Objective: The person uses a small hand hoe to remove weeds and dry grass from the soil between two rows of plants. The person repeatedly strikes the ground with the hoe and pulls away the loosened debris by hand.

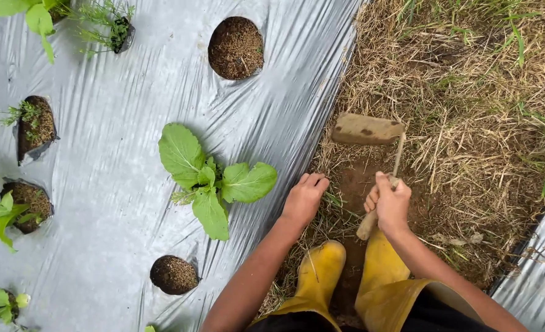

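R hand [393,206] fist-wrapped on hoe [366,129] wooden handle, frame centre; blade stiff, head-heavy, best gripped mid-handle. L hand [304,198] flat, fingers loose, on grass by plastic mulch [118,160].

The mulch sheet [118,184] is glossy, wrinkled silver plastic. The hoe [366,128] has a dull, soil-caked metal blade and worn wooden handle; the boots [321,270] are smooth yellow rubber.

Soft overcast daylight, faint shadows, mild sheen on the plastic sheet [100,184], sharp focus, slight edge distortion
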